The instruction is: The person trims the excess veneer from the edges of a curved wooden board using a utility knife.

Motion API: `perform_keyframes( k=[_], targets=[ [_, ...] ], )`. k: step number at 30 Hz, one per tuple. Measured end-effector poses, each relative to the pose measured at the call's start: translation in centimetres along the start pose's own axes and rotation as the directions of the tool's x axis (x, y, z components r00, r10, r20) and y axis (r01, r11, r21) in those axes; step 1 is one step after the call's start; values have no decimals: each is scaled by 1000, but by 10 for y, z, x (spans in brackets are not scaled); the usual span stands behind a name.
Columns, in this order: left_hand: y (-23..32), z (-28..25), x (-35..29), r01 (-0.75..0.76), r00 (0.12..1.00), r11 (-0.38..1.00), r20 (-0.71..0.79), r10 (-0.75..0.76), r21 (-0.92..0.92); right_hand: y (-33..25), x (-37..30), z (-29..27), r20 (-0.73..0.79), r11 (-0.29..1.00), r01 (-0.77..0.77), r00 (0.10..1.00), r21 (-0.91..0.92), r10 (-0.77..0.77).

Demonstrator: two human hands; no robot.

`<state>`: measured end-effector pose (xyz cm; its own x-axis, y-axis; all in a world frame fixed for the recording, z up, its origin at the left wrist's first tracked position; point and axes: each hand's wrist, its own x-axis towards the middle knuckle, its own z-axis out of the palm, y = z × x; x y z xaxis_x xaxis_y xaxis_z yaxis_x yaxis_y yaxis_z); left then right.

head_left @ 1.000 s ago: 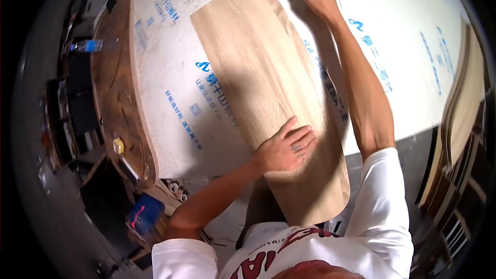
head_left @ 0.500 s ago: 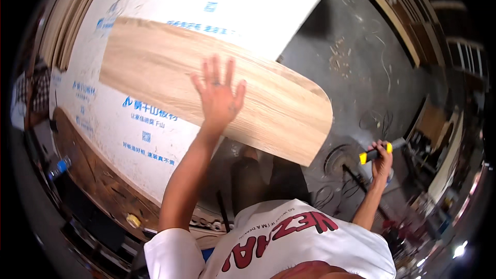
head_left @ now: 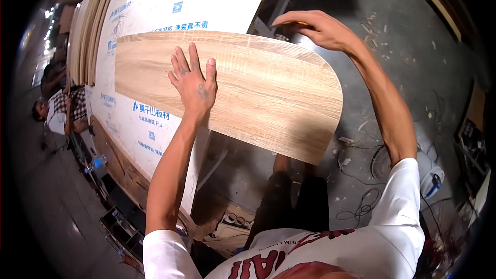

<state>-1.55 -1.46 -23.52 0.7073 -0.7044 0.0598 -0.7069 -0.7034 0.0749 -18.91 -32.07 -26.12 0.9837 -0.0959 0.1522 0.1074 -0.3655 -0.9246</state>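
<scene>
A long wood-grain board [head_left: 258, 88] with a rounded right end lies on a white printed sheet, and its right part juts past the sheet's edge. My left hand [head_left: 194, 88] rests palm down on the board's middle, fingers spread. Over by the far edge, near where the curve begins, is my right hand [head_left: 328, 31], its fingers curled around a tool with a yellow-and-black handle [head_left: 305, 23]. Only a sliver of yellow shows between the fingers; the earlier frame shows its flat grey blade, now mostly hidden.
White sheets with blue print [head_left: 227, 5] form the work surface. Stacked panels [head_left: 95, 26] stand at the far left, and another person [head_left: 59, 116] is beyond them. Wood scraps [head_left: 369, 28] and a coiled cable [head_left: 361, 204] lie on the grey floor. A blue-labelled bottle [head_left: 96, 164] sits at left.
My right hand has swung from the lower right up to the board's far edge, carrying the yellow-and-black tool. My left hand stays flat on the board. The view has shifted.
</scene>
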Motion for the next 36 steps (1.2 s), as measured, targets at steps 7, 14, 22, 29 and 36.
perform_keyframes(
  k=[7, 14, 22, 29, 36],
  targets=[
    [3, 5, 0, 17, 1000, 1000, -11, -17, -4, 1, 61, 28, 202, 969, 230, 957, -92, -208],
    [-1, 3, -1, 38, 999, 999, -4, -38, -7, -6, 41, 13, 260, 987, 136, 960, -90, -109],
    [-3, 2, -1, 55, 998, 998, 9, -55, -25, -18, -57, -14, 102, 964, 196, 978, -181, -180],
    [0, 4, -2, 38, 999, 998, -5, -38, -41, -45, -141, 23, -265, 931, -67, 964, -359, -33],
    [-6, 12, -1, -6, 998, 998, -63, 2, -63, -84, -203, 89, -578, 908, -341, 803, -244, 146]
  ],
)
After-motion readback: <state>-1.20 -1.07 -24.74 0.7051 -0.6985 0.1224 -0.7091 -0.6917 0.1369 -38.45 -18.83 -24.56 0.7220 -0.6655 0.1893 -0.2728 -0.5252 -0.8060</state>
